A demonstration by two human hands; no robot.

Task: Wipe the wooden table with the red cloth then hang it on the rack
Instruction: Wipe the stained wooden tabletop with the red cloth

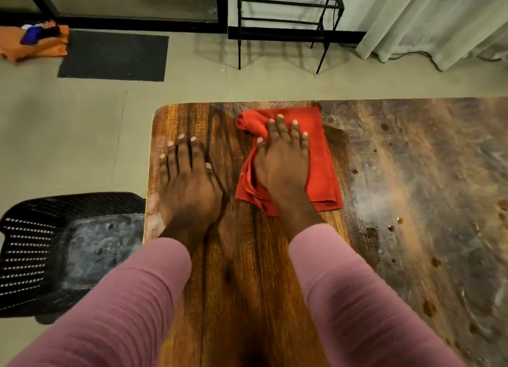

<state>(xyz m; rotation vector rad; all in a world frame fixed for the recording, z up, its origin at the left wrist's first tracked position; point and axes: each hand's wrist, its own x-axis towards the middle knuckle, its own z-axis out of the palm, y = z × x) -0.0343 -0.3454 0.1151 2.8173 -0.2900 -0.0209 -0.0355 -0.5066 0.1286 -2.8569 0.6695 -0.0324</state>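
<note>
1. Red cloth [316, 152] lies folded under the right hand [283, 163], whose fingers [280, 127] are spread wide and pressed flat on it rather than pinching it; the cloth bunches up at the hand's 11 o'clock.
2. Bare wood is under the left hand [187, 185], fingers splayed and holding nothing, palm down just beside the cloth at its 9 o'clock, apparently bracing.
3. Cloth and both hands sit near the far left corner of the wooden tabletop [247, 284].
4. Around the hands and back toward the person at 6 o'clock, the wood looks dark and clean-grained, so I judge this strip wiped.
5. From 3 o'clock of the cloth onward, the tabletop is pale, smeared and dotted with spots, so most of the wiping appears left to do.
6. Beyond the table edge at 12 o'clock stands the black metal rack [288, 9], well apart from the cloth; hanging is not yet started.
7. On the floor at 10 o'clock lie a dark mat [112, 56] and an orange cloth [35, 45].
</note>
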